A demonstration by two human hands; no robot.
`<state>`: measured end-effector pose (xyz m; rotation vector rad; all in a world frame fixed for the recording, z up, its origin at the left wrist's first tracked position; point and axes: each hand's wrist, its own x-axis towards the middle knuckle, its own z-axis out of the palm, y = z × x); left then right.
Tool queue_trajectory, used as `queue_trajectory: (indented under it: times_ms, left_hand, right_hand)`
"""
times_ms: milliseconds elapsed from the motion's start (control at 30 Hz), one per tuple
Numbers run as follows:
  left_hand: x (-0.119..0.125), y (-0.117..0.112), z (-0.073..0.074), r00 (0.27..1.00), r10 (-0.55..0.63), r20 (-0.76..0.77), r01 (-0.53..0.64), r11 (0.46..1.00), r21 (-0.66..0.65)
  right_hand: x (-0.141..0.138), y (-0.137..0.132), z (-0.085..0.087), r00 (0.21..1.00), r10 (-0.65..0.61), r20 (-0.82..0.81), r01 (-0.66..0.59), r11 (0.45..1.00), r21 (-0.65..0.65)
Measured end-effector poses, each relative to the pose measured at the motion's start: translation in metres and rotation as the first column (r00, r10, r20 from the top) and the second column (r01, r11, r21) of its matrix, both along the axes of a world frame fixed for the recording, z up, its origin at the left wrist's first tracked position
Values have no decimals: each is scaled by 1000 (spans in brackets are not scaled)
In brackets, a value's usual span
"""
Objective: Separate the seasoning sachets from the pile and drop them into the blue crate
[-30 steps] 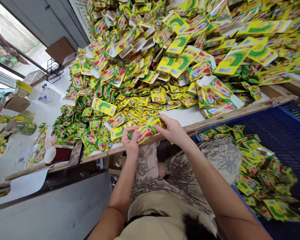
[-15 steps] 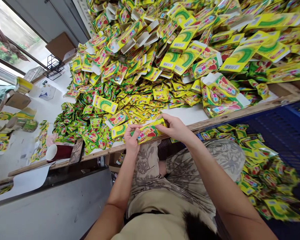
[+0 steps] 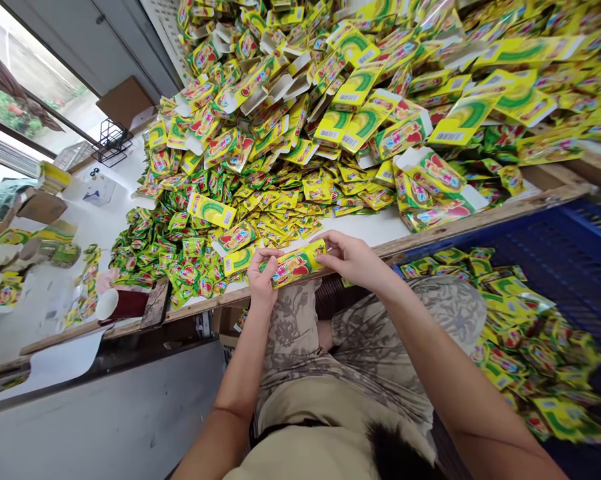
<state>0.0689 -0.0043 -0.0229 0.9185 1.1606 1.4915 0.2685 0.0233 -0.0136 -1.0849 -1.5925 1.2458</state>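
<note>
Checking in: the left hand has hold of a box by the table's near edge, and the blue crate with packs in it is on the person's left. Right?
Not quite. The head view shows the blue crate with packs in it on the person's right. The left hand does have hold of a box by the table's near edge.

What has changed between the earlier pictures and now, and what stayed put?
The right hand has shifted its thumb rightward, toward the end of the box; nothing new is held. The left hand still grips the other end. The cup and phone stayed put.
</note>
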Motion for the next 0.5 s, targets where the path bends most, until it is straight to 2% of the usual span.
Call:
queue_trajectory:
  times_ms: [133,267,433,500]
  left_hand:
    - [2,-1,1,1000,14,-21,-14,1000,-3]
    - [4,-1,0,999,8,53,-8,1000,-8]
    - [2,0,-3,998,23,57,-23,1000,-2]
    - [1,1,-5,999,29,27,-30,999,34]
  right_hand:
    - [-5,-4,-3,999,-24,-29,25,1000,14]
    - [-8,-7,-2,1000,-17,-26,16,1000,-8]
    - [0,-4,8,976,159,-146,-178,975,-132]
    - [3,-3,11,969,180,-168,-208,963,-171]
